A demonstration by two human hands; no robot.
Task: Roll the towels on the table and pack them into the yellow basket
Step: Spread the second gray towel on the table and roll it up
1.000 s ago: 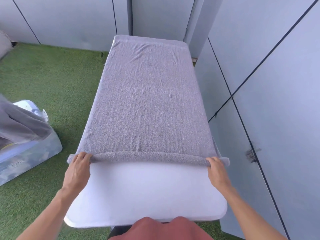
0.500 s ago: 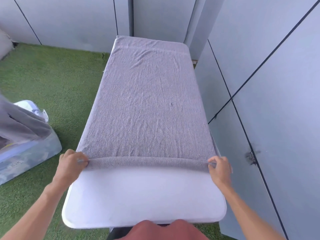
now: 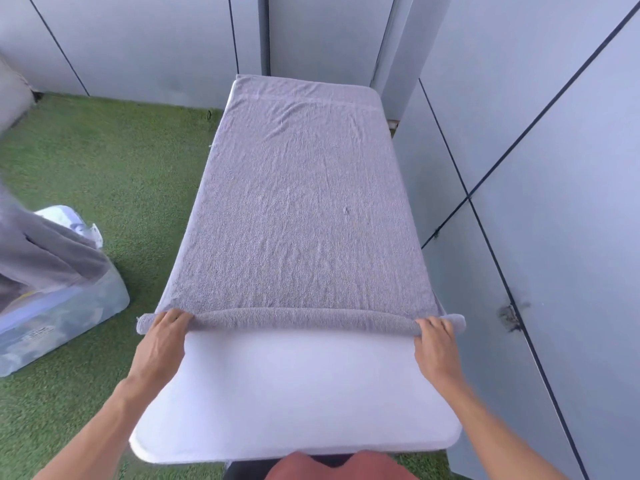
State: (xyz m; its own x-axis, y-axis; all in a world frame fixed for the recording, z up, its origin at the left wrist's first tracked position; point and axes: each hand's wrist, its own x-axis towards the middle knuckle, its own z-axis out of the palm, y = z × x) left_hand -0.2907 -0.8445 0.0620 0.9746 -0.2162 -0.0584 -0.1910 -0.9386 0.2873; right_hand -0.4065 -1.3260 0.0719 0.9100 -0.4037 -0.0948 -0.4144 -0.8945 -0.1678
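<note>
Towel [image 3: 301,209] lying flat on table [image 3: 294,393], long axis running away from the person. Left hand [image 3: 161,344] and right hand [image 3: 434,344] are gripping opposite ends of its rolled near edge.

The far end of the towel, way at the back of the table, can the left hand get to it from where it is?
Probably not without leaning forward. The left hand rests on the rolled near edge, and the towel lies flat along the table. Nothing blocks it.
</note>
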